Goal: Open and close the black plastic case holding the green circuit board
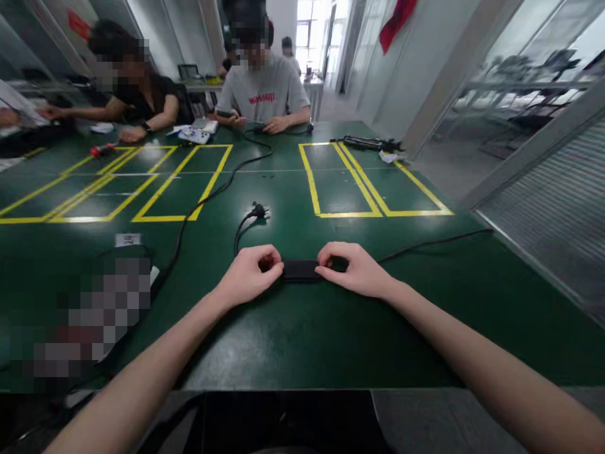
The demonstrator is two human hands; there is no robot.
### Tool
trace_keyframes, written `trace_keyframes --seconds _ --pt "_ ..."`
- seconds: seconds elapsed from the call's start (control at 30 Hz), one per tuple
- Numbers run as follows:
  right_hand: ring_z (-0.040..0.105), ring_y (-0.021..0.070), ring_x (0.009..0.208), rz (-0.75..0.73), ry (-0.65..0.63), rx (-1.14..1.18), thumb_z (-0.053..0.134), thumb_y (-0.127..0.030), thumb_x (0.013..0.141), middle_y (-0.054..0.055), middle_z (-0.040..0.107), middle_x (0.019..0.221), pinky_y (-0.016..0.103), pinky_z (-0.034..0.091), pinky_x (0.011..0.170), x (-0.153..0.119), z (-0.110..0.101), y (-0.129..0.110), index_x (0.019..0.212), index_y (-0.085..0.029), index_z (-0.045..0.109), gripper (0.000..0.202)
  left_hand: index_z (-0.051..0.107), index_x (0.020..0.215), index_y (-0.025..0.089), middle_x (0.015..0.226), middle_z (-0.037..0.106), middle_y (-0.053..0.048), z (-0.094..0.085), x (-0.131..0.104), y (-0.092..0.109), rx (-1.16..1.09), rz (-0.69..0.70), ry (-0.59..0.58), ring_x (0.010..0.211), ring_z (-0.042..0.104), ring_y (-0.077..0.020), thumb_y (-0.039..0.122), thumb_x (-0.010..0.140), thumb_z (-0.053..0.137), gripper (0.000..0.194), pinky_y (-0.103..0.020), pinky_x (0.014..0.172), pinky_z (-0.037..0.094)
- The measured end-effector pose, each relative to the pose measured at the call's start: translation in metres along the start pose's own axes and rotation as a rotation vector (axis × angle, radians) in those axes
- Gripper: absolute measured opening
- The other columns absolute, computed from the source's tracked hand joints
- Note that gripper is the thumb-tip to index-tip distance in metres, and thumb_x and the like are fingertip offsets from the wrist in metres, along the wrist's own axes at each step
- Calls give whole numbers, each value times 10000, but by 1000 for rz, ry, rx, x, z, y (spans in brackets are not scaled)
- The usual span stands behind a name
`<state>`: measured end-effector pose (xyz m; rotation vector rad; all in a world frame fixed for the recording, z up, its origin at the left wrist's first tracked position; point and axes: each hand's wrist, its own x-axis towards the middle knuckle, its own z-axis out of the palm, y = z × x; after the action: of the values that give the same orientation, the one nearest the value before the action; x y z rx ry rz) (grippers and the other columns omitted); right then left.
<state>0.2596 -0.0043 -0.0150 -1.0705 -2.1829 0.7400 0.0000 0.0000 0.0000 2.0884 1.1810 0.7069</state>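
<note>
A black power adapter (300,271), a flat box with cords, lies crosswise on the green table (331,340). My left hand (250,272) pinches its left end between thumb and fingers. At the other end, my right hand (352,268) grips it the same way. Beyond my left hand, a short black cord curves up to a plug (258,211) whose metal prongs point right. Another thin black cable (435,242) runs from behind my right hand to the table's right edge.
Yellow tape rectangles (350,215) mark the table. A long black cable (231,176) snakes along the left-centre, near a blurred-out object (104,309). A folded black tripod-like item (366,143) lies at the far right. Across the table sits a person in a grey shirt (265,88); another sits further left.
</note>
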Motion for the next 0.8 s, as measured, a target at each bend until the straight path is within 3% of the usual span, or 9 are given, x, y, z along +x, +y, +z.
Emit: trace_keyframes --seconds 0.13,0.27,0.37,0.53,0.63,0.77,0.8 --pt "623 200 811 7 28 -93 681 -348 904 41 674 867 359 490 775 -1 1 0 894 -205 634 151 653 810 179 766 652 -10 3 -1 -4 134 44 52 738 596 -175 381 914 640 228 -296 678 450" --pt "620 214 896 -44 -9 -69 689 -349 916 74 677 992 370 504 817 -2 4 -1 946 -197 644 161 710 1009 181 952 691 -60 4 -1 -5 298 163 -10 923 619 -230 424 970 613 265 -367 827 495" --pt "617 198 859 -28 -38 -17 731 -338 888 51 661 950 341 505 779 -3 4 -2 966 -196 624 195 705 1046 180 1041 689 -83 7 -2 1 416 205 -59 974 622 -251 475 984 602 319 -396 866 496" --pt "602 185 840 -122 -56 0 774 -275 817 41 651 961 312 492 742 -6 2 -11 955 -205 582 246 633 897 179 826 682 -41 13 -3 12 557 163 -152 763 628 -221 610 960 604 437 -327 686 456" --pt "579 174 809 -159 -91 -43 714 -210 811 38 641 942 295 470 716 -7 2 -17 983 -201 573 223 612 804 190 768 665 -29 16 -4 14 583 228 -176 727 623 -201 638 984 549 487 -295 650 416" --pt "564 167 726 -113 -188 -181 595 -251 934 21 631 819 283 412 672 -7 3 -21 964 -190 602 68 599 750 186 712 637 -21 17 -6 13 556 316 -149 705 602 -186 664 992 510 543 -287 636 384" --pt "566 171 724 -119 -214 -224 569 -286 969 24 631 799 287 401 671 -7 3 -21 923 -190 607 113 596 742 186 701 630 -19 17 -6 12 553 329 -140 700 597 -183 671 989 509 552 -287 634 377"
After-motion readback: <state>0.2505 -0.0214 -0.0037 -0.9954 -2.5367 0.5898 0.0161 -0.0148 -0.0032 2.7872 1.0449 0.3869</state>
